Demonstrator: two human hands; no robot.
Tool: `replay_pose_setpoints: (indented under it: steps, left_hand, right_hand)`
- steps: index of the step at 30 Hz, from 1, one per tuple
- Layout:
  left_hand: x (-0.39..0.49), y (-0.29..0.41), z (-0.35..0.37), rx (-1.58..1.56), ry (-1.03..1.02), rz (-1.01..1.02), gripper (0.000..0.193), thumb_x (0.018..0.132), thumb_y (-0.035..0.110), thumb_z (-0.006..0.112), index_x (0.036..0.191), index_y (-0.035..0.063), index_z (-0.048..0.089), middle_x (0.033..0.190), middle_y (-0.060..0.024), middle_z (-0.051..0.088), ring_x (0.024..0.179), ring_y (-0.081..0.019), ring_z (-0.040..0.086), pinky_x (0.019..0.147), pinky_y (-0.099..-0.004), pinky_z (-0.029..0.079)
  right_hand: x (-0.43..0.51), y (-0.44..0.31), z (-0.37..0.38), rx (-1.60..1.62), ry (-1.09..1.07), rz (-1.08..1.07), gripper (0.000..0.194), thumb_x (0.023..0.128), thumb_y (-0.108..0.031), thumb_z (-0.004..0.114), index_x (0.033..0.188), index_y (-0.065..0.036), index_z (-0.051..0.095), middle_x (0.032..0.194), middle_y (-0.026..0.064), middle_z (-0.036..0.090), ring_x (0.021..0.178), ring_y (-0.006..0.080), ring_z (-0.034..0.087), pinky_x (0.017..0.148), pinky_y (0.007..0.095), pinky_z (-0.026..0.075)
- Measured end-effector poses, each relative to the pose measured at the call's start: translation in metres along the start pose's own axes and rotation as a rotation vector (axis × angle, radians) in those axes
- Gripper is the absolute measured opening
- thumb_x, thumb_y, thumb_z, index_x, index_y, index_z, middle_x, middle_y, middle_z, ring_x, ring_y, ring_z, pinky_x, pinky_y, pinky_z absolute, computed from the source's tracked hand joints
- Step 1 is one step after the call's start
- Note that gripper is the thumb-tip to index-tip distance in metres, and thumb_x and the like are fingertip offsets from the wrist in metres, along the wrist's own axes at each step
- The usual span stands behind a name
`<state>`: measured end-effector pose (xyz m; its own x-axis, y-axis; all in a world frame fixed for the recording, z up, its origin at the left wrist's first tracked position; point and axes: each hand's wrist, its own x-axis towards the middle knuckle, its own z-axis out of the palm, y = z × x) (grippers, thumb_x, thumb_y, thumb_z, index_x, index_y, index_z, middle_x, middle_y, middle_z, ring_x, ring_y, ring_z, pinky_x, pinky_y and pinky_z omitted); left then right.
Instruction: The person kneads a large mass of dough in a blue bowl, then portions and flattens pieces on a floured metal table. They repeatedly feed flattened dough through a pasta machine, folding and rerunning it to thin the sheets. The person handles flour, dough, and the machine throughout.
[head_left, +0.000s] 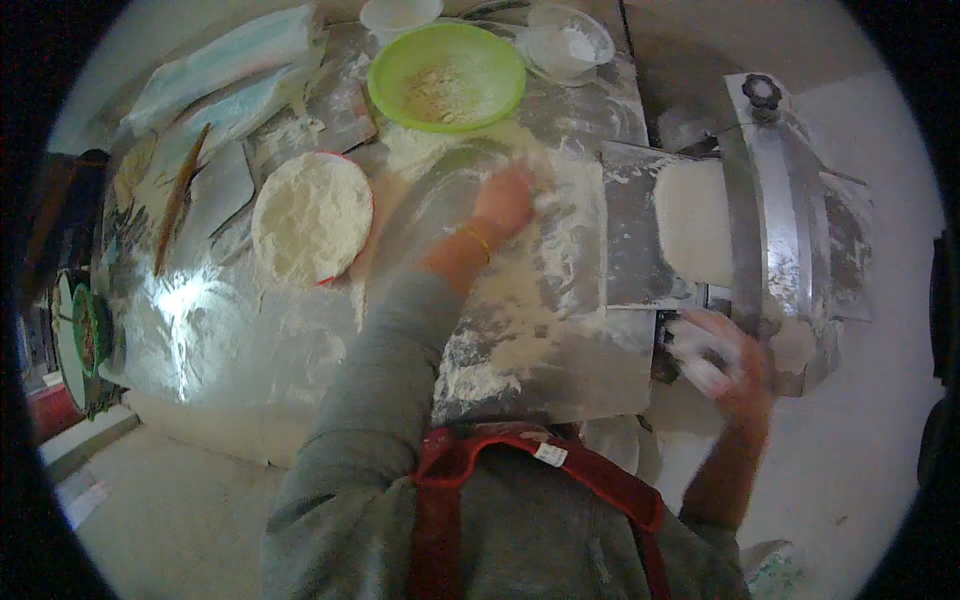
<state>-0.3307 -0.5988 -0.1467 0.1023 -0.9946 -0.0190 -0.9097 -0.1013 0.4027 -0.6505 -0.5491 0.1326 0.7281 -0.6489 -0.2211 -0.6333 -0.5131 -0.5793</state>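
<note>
My left hand (507, 196), with a yellow band at the wrist, reaches over the floured metal table top (300, 337). Its fingers are blurred above loose flour (517, 270), and whether they hold anything is hidden. At the near side of a metal dough sheeter (784, 225) is my right hand (724, 356), blurred by motion. Something whitish shows at its fingers, too smeared to name. A flat pale dough sheet (694, 221) lies on the sheeter's feed plate (630, 225), its right end at the machine's housing.
A green plastic bowl (450, 45) with flour stands at the back. Left of my forearm sits a red-rimmed bowl (311, 217) of flour. Farther left lie a wooden rolling pin (180, 199) and a metal sheet (223, 187). Clear plastic containers (570, 45) stand behind. The sheeter carries a black knob (762, 93).
</note>
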Motion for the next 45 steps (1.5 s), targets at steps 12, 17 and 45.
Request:
replay_pose_setpoints:
  steps: [12, 17, 45]
  left_hand:
    - [-0.196, 0.008, -0.028, -0.136, 0.066, -0.133, 0.071, 0.066, 0.018, 0.077, 0.13, 0.0072, 0.047, 0.135, -0.0187, 0.043, 0.126, -0.0382, 0.039, 0.104, -0.0469, 0.033]
    - [-0.195, 0.029, -0.026, -0.518, 0.127, -0.253, 0.056, 0.07, 0.005, 0.071, 0.123, 0.0043, 0.053, 0.126, -0.019, 0.052, 0.117, -0.0345, 0.05, 0.097, -0.0394, 0.041]
    - [-0.069, 0.071, -0.023, 0.143, 0.143, -0.211, 0.072, 0.08, 0.043, 0.06, 0.139, 0.0074, 0.038, 0.149, -0.0122, 0.025, 0.137, -0.0308, 0.025, 0.107, -0.0628, 0.011]
  right_hand:
    - [0.181, 0.165, 0.125, -0.705, 0.279, 0.459, 0.073, 0.077, -0.039, 0.066, 0.138, -0.012, 0.036, 0.137, 0.024, 0.036, 0.125, 0.0402, 0.038, 0.102, 0.0434, 0.035]
    - [0.21, 0.168, 0.142, -0.443, 0.138, 0.47, 0.071, 0.073, -0.032, 0.068, 0.134, -0.008, 0.04, 0.119, 0.0204, 0.054, 0.115, 0.0366, 0.05, 0.096, 0.0427, 0.041]
    - [0.189, 0.167, 0.136, 0.526, 0.509, 0.646, 0.058, 0.069, -0.01, 0.067, 0.124, -0.002, 0.051, 0.114, 0.0167, 0.058, 0.098, 0.0294, 0.059, 0.08, 0.0389, 0.05]
